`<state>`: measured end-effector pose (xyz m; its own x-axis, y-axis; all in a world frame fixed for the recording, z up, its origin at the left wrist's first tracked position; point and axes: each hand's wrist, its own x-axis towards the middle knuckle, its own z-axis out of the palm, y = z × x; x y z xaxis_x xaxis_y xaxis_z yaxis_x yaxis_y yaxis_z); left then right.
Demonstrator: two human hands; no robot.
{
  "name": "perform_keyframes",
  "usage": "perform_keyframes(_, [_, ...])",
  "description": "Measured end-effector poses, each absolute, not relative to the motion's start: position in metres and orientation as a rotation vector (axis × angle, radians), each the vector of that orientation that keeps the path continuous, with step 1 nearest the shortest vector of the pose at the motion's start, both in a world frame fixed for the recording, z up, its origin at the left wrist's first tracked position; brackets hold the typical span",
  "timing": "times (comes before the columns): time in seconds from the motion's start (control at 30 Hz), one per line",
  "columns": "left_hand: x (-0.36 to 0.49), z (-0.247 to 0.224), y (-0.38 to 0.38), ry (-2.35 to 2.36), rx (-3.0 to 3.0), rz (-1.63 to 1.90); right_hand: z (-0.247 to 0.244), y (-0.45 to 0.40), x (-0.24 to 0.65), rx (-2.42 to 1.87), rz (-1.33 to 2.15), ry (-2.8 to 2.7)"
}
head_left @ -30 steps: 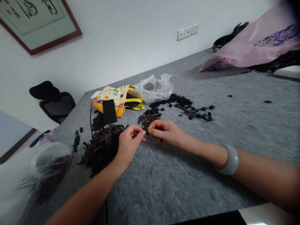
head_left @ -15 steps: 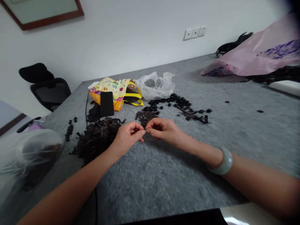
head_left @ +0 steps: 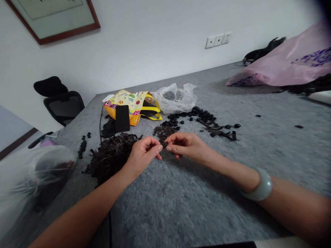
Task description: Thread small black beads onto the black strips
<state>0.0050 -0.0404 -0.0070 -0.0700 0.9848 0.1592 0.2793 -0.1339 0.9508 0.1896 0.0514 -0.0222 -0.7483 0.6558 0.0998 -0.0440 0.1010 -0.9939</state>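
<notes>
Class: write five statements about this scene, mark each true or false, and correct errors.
1. The left hand and right hand pinch a small dark piece. True.
2. The bangle circles the left wrist. False: it circles the right wrist.
3. The phone is in front of the yellow bag. True.
4. The pink bag lies left of the yellow bag. False: it lies to the right.
5. The pile of dark strips lies by the left hand. True.

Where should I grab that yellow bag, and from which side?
Probably the yellow handles, coming from your right: the yellow bag lies slumped, its open end and strap loops facing that way. Mind the black phone at its near side.
</notes>
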Motion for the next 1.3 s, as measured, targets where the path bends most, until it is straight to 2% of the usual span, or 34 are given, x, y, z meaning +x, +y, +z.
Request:
perform_keyframes(0.5, [0.008, -0.012, -0.039, 1.486, 1.504, 1.262, -0.022, 0.046, 0.185, -0.719, 1.705, -1.813])
perform_keyframes(0.83, [0.008, -0.015, -0.042, 1.569, 2.321, 1.282, -0.019, 0.040, 0.182, -0.778, 1.937, -1.562])
perform_keyframes(0.97, [0.011, -0.008, -0.047, 1.624, 2.197, 1.283, -0.014, 0.035, 0.182, -0.722, 2.153, -1.389])
perform_keyframes(1.1, [0.013, -0.001, -0.049, 1.617, 1.999, 1.296, -0.012, 0.033, 0.183, -0.644, 2.220, -1.361])
perform_keyframes(1.3, [0.004, 0.004, -0.044, 1.647, 1.662, 1.211, -0.014, 0.045, 0.187, -0.618, 1.879, -1.799])
